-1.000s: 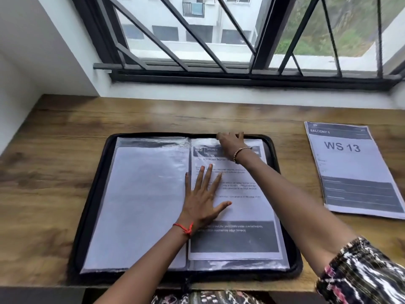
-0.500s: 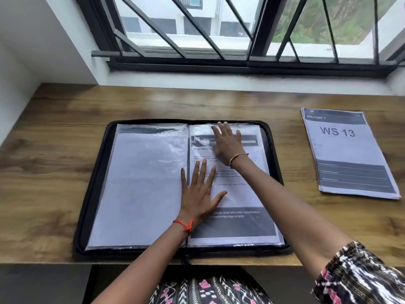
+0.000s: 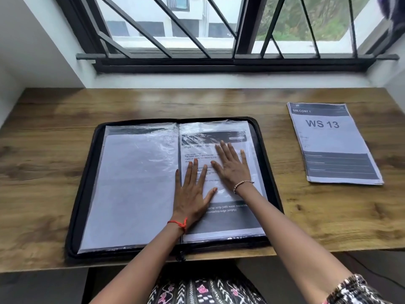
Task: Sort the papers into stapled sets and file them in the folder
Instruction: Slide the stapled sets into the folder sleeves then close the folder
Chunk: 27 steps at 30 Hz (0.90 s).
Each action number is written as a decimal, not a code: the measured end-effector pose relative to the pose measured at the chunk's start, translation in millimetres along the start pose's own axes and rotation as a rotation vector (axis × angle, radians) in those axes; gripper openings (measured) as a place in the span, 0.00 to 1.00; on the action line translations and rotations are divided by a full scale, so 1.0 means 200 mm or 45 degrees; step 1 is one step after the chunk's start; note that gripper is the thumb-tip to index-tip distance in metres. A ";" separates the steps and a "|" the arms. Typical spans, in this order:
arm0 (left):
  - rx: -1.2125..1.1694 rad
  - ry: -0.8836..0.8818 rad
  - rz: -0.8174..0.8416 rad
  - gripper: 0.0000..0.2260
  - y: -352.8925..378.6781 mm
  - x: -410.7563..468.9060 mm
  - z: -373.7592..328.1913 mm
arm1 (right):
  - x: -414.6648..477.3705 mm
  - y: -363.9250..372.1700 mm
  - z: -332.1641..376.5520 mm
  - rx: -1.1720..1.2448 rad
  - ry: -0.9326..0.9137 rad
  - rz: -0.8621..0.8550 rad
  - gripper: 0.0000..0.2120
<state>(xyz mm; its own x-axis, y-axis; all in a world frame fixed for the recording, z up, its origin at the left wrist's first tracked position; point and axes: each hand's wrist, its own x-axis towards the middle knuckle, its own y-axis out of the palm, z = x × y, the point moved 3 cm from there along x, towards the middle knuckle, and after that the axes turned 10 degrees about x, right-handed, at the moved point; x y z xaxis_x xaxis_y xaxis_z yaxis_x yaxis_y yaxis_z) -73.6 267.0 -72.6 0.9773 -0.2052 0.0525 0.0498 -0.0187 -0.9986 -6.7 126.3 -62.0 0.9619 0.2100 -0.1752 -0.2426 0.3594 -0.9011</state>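
Note:
A black zip folder [image 3: 72, 218] lies open on the wooden desk [image 3: 43, 172], with clear plastic sleeves on both sides. The right sleeve holds a printed paper set [image 3: 228, 218] headed with a dark band; the left sleeve [image 3: 131, 183] shows a blank white sheet. My left hand [image 3: 191, 194] lies flat with spread fingers on the right page near the spine. My right hand [image 3: 230, 165] presses flat on the same page just beside it. A second paper set [image 3: 331, 143] marked "WS 13" lies on the desk to the right of the folder.
A barred window [image 3: 219, 29] and its white sill run along the desk's far edge. White walls close in on the left and right. Bare wood shows left of the folder and between the folder and the WS 13 set.
My right hand has slid from the page's top edge down toward the middle, stopping beside my left hand. The left hand has stayed flat in place. The camera has tilted slightly.

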 end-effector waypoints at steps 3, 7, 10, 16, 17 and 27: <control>-0.006 0.003 0.035 0.33 0.01 0.00 0.00 | -0.02 -0.01 -0.04 0.039 0.043 -0.045 0.48; -0.006 0.001 0.055 0.33 0.01 0.01 0.01 | -0.06 -0.03 -0.11 0.047 0.106 -0.067 0.48; -0.024 0.003 0.048 0.33 0.01 0.01 0.01 | -0.11 -0.03 -0.18 0.061 0.190 -0.161 0.49; -0.224 0.018 -0.061 0.32 -0.02 0.00 0.01 | -0.21 -0.03 -0.24 0.209 0.310 -0.268 0.51; -0.268 0.015 -0.071 0.31 -0.03 0.00 0.01 | -0.22 -0.05 -0.24 0.219 0.321 -0.308 0.50; -0.087 0.040 0.009 0.30 -0.01 -0.01 0.01 | -0.24 -0.12 -0.18 0.198 0.515 -0.551 0.24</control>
<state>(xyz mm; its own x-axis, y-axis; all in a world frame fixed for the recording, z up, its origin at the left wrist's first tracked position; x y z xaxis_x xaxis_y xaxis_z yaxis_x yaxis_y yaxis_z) -75.4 268.6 -69.8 0.9706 -0.2362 0.0467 0.0276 -0.0837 -0.9961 -42.7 74.5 -45.8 0.9414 -0.3359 0.0298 0.1948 0.4696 -0.8611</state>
